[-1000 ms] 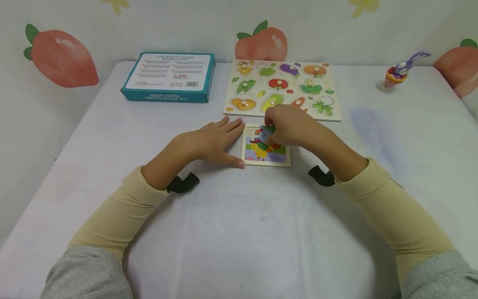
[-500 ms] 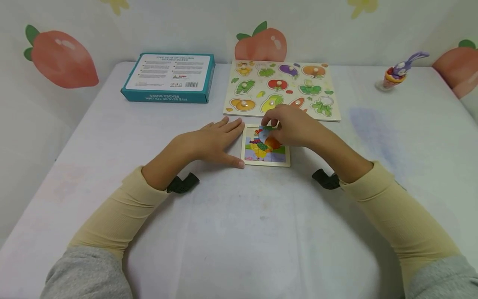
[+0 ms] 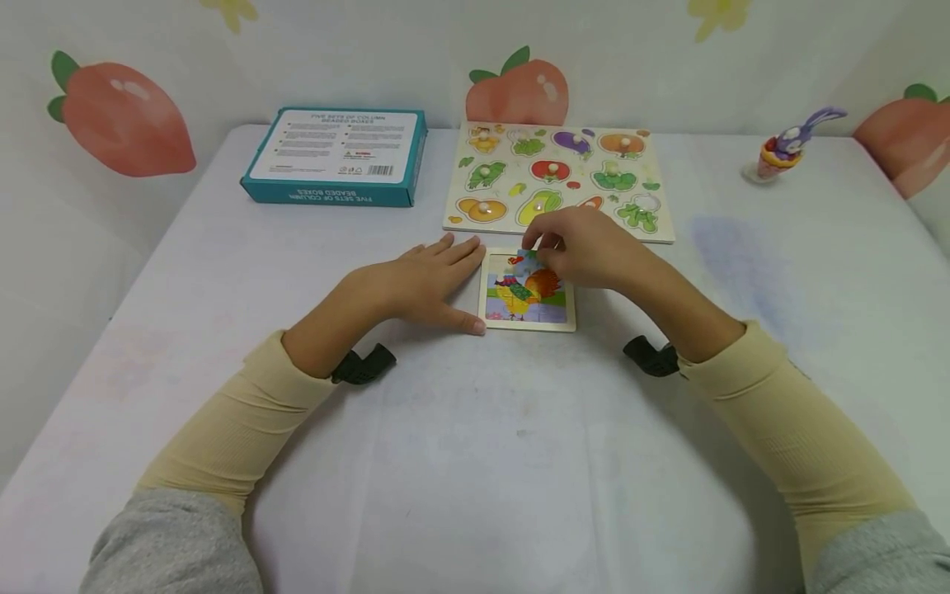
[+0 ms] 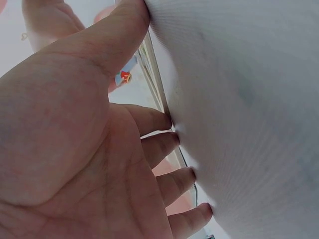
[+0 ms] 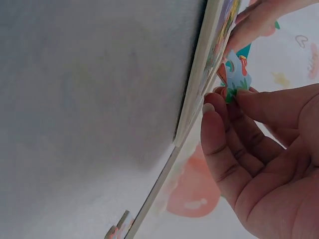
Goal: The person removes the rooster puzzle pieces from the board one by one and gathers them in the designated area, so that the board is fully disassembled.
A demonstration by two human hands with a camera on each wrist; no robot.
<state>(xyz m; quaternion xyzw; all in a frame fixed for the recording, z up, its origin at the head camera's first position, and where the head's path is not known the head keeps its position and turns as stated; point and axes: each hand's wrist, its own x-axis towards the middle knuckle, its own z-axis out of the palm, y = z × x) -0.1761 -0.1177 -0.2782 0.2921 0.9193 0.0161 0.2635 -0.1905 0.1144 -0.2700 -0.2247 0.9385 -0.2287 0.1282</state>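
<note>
A small wooden jigsaw puzzle (image 3: 527, 327) of a colorful bird lies in its pale frame on the table. With fingers spread, my left hand (image 3: 423, 285) rests on the table, thumb and fingertips at the frame's left edge. My right hand (image 3: 590, 247) is over the puzzle's upper right part. Between thumb and fingers it pinches a blue-and-green puzzle piece (image 5: 239, 74), raised and tilted in the right wrist view. Other pieces lie within the frame, and a bare patch shows at its upper left. My right fingers hide its upper right corner.
Behind the puzzle lies a vegetable knob board (image 3: 560, 177). A teal-edged box (image 3: 334, 157) stands at the back left, and a small purple-eared figurine (image 3: 783, 153) at the back right. A fruit-patterned backdrop (image 3: 386, 58) rises behind the table.
My right hand has shifted slightly right and its fingers have lifted a little, uncovering more of the bird's orange tail. It still pinches the puzzle piece. My left hand has stayed in place.
</note>
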